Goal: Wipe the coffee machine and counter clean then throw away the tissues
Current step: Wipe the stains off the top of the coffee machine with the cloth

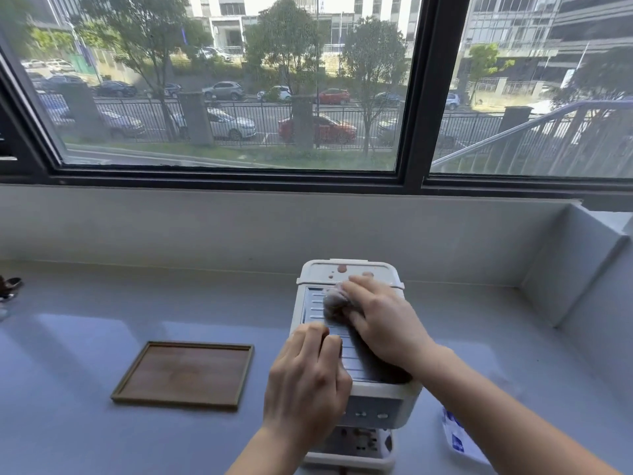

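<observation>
A white coffee machine (352, 341) stands on the grey counter (102, 337) in front of me. Brown coffee drops dot its rear lid, and more specks sit on the drip tray at its base. My right hand (383, 323) grips a crumpled, brown-stained tissue (334, 301) and presses it on the ribbed metal top of the machine. My left hand (308, 382) rests on the machine's front left corner, fingers curved over its edge.
A shallow wooden tray (185, 373) lies on the counter left of the machine. A blue-and-white tissue pack (457, 437) lies at the right, partly under my right forearm. A dark metal object (8, 286) shows at the left edge. A low wall and window run behind.
</observation>
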